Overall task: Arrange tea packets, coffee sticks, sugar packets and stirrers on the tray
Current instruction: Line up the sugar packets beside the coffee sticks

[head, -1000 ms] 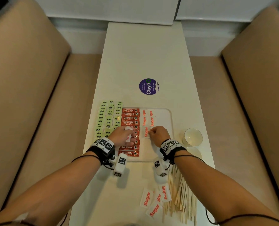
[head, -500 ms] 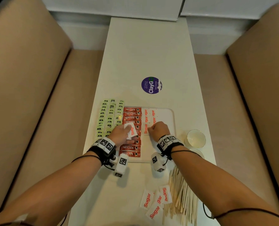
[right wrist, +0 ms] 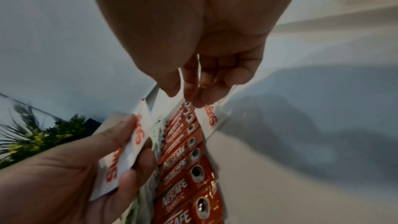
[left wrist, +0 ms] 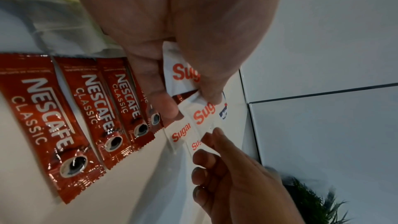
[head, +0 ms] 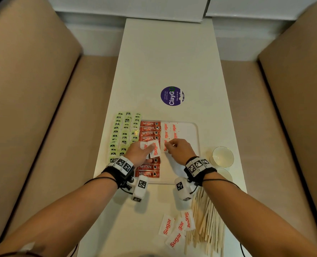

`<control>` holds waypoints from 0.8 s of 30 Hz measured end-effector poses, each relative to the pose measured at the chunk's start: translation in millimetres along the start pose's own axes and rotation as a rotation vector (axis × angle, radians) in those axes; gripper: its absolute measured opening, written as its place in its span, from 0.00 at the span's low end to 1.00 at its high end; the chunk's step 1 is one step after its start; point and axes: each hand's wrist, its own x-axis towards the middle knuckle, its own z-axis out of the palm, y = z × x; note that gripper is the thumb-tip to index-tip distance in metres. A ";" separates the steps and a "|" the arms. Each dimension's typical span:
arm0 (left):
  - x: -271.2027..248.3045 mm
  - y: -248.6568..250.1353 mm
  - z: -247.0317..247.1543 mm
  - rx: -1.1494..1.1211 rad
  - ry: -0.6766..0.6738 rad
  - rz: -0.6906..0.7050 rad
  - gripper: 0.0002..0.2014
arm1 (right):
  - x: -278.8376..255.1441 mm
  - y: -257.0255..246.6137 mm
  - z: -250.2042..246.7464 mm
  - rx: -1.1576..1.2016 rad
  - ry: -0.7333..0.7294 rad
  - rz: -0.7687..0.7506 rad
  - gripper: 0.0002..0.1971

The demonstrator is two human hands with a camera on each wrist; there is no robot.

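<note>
On the bench [head: 168,62], tray [head: 194,130] partly filled; left hand [head: 138,152] pinches spare sugar packets [head: 154,148], right hand [head: 179,150] pinches one at the sugar row. Risk: loose fanned packets slipping onto coffee sticks [head: 150,128]

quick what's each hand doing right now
Left hand: holds spare sugar packets over the coffee sticks.
Right hand: pinches one sugar packet on the tray.

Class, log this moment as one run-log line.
left hand: holds spare sugar packets | right hand: pinches one sugar packet over tray | stirrers: off tray
</note>
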 end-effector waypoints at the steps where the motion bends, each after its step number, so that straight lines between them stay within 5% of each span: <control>1: -0.7 0.5 1.1 0.001 0.005 0.010 0.11 | -5.6 -1.0 -0.8 0.019 -0.028 -0.027 0.14; 14: -9.1 2.7 14.8 0.036 -0.068 0.075 0.08 | -24.0 6.3 -0.7 0.057 -0.089 -0.119 0.13; 24: -13.1 7.7 12.0 -0.016 -0.087 0.010 0.07 | -1.5 26.0 -18.4 0.080 0.060 0.003 0.11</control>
